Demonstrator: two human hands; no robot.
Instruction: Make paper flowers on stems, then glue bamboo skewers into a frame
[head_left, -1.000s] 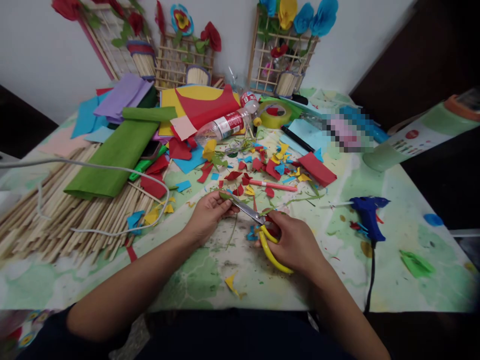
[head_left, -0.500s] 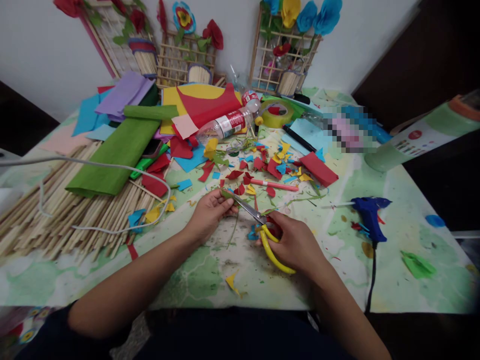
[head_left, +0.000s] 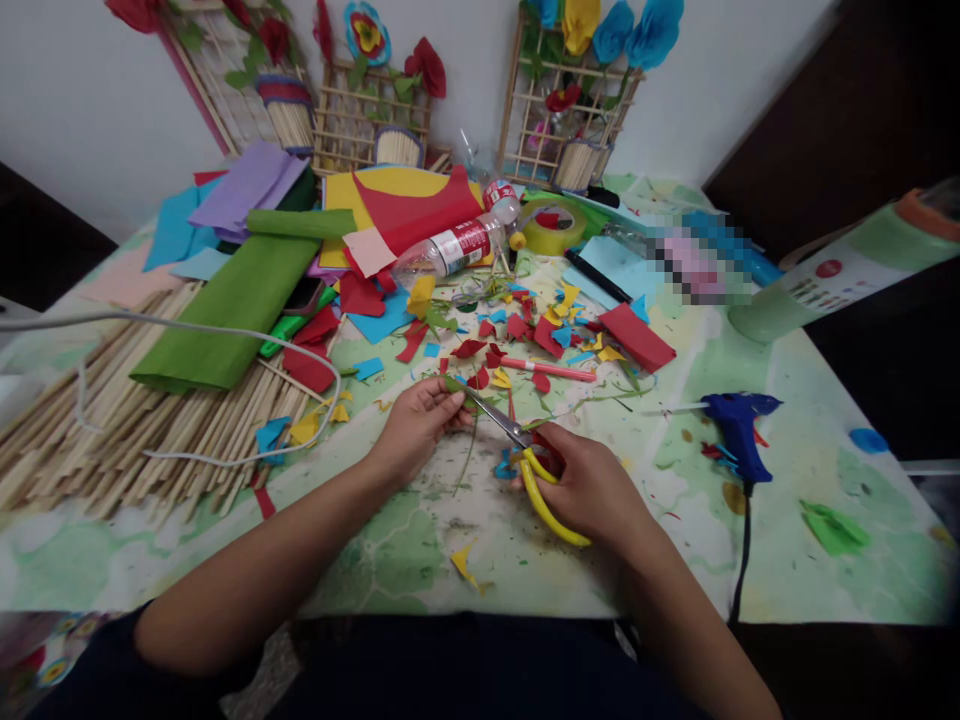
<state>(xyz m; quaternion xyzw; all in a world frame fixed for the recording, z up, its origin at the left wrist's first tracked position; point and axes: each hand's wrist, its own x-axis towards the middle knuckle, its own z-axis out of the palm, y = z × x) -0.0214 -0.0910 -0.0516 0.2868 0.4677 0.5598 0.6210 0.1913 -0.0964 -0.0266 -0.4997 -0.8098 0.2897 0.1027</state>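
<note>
My left hand [head_left: 421, 428] pinches a small piece of green paper [head_left: 454, 384] between thumb and fingers. Yellow-handled scissors [head_left: 545, 500] are gripped in my right hand [head_left: 592, 480], their blades pointing up and left at that green piece. The blade tips lie right by my left fingertips, and the blades look nearly closed. Thin green strips hang below and beside the blades. Beyond both hands, red, yellow and blue paper scraps [head_left: 547, 336] are scattered around a pinkish-red marker [head_left: 549, 370]. A yellow scrap [head_left: 466, 568] lies nearer my body.
Wooden sticks [head_left: 150, 430] are heaped at the left, under folded green crepe paper [head_left: 232, 310] and a white cable [head_left: 247, 330]. A blue glue gun [head_left: 741, 430] lies at the right, near a green bottle [head_left: 840, 275]. Plastic bottles [head_left: 457, 247] and a tape roll [head_left: 556, 228] sit farther back.
Hardly anything differs. The green piece at my left fingertips and the scissor tips have shifted very slightly; both hands keep their hold.
</note>
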